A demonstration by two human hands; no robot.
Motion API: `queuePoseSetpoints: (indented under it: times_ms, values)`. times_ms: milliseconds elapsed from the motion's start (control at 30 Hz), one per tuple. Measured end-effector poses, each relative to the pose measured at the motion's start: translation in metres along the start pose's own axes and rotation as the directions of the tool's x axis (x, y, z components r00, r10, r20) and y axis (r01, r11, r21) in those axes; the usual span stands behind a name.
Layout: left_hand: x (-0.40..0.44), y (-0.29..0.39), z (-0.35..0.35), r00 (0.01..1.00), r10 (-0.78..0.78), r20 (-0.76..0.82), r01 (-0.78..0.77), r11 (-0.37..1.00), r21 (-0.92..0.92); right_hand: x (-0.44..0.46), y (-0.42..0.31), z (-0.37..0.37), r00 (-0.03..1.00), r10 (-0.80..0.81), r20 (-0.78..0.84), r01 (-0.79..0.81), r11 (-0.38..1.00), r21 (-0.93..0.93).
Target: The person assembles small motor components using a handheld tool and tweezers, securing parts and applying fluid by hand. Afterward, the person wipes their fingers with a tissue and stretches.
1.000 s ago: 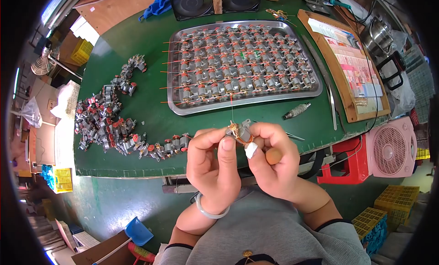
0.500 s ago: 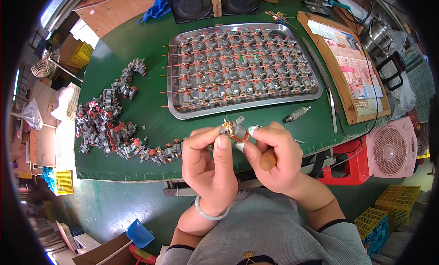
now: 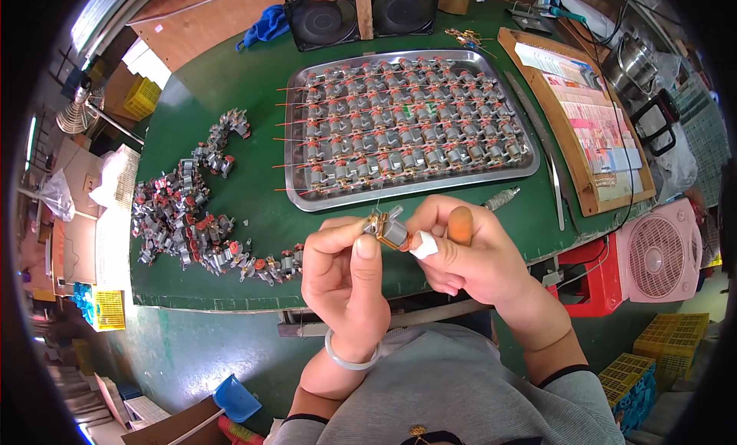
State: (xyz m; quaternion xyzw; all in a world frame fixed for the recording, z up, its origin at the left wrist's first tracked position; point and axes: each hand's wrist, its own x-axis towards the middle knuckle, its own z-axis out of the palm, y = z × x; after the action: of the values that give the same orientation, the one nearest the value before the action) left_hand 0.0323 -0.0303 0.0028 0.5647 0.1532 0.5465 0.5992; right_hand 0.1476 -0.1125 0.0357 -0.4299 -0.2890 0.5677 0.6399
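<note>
Just in front of the tray, my left hand (image 3: pixel 347 272) pinches a small grey metal component (image 3: pixel 393 230) with copper-coloured wire between thumb and forefinger. My right hand (image 3: pixel 480 253), with white wrapping on a fingertip, touches the right end of the same component. A tool with a rounded wooden handle (image 3: pixel 461 224) sits in my right hand; its working end is hidden. From beside my left hand, a chain of similar grey and red components (image 3: pixel 265 268) runs leftward into a heap (image 3: pixel 173 215).
A metal tray (image 3: pixel 307 205) holds rows of components strung on red wires. To its right lie tweezers (image 3: pixel 558 195), a grey-wrapped tool (image 3: pixel 501 198) and a wooden-framed board (image 3: pixel 587 184) of papers. Two black fans (image 3: pixel 322 19) stand behind. A red stool (image 3: pixel 587 280) is below right.
My right hand has turned and shifted slightly right, and its wooden handle now points upward. The component has tilted in my left fingers. The whole view has shifted a little.
</note>
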Motion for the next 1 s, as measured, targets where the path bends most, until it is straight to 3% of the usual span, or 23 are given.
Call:
queuePoseSetpoints:
  times_ms: [67,100,133,167,233,267,300,400,500,700,800,900,1000]
  values:
    - [0.0,-0.002,-0.003,0.999,-0.047,0.023,0.048,0.998,-0.027,0.0,0.0,-0.002,0.996,0.066,0.068,-0.074,0.988,0.132]
    - [0.0,-0.002,-0.005,0.996,-0.079,0.032,0.08,0.996,-0.03,-0.001,0.003,-0.002,0.997,-0.072,-0.003,0.071,0.99,-0.119]
    - [0.0,-0.003,-0.007,0.993,-0.111,0.04,0.112,0.993,-0.031,-0.003,0.008,-0.002,0.975,-0.222,-0.035,0.193,0.909,-0.369]
    - [0.001,-0.002,-0.01,0.985,-0.163,0.056,0.167,0.982,-0.083,-0.004,0.011,-0.001,0.929,-0.369,-0.027,0.282,0.752,-0.596]
    - [0.003,0.0,-0.016,0.961,-0.26,0.093,0.273,0.944,-0.187,-0.012,0.008,-0.011,0.894,-0.446,0.042,0.185,0.282,-0.941]
    - [0.005,0.0,-0.019,0.953,-0.285,0.103,0.3,0.933,-0.197,-0.017,0.005,-0.017,0.881,-0.464,0.094,0.105,-0.003,-0.994]
    - [0.006,0.0,-0.02,0.944,-0.31,0.113,0.327,0.922,-0.207,-0.023,0.003,-0.019,0.941,-0.335,0.042,0.004,-0.114,-0.994]
    - [0.01,0.001,-0.024,0.909,-0.368,0.193,0.411,0.866,-0.284,-0.024,0.013,-0.036,0.965,-0.245,0.093,0.034,-0.233,-0.972]
    - [0.012,-0.001,-0.032,0.865,-0.41,0.289,0.497,0.778,-0.384,-0.02,0.01,-0.044,0.939,-0.305,0.156,0.091,-0.219,-0.972]
    - [0.013,0.001,-0.035,0.837,-0.441,0.324,0.546,0.711,-0.443,-0.024,0.011,-0.051,0.953,-0.274,0.132,0.073,-0.215,-0.974]
    - [0.012,-0.001,-0.031,0.846,-0.421,0.327,0.525,0.763,-0.378,-0.024,0.006,-0.05,0.92,-0.363,0.147,0.138,-0.051,-0.989]
    - [0.01,0.0,-0.026,0.874,-0.369,0.318,0.455,0.85,-0.266,-0.025,-0.003,-0.034,0.892,-0.443,0.093,0.267,0.348,-0.899]
    - [0.01,0.001,-0.025,0.89,-0.316,0.329,0.394,0.895,-0.207,-0.019,-0.009,-0.027,0.824,-0.49,0.285,0.432,0.216,-0.876]
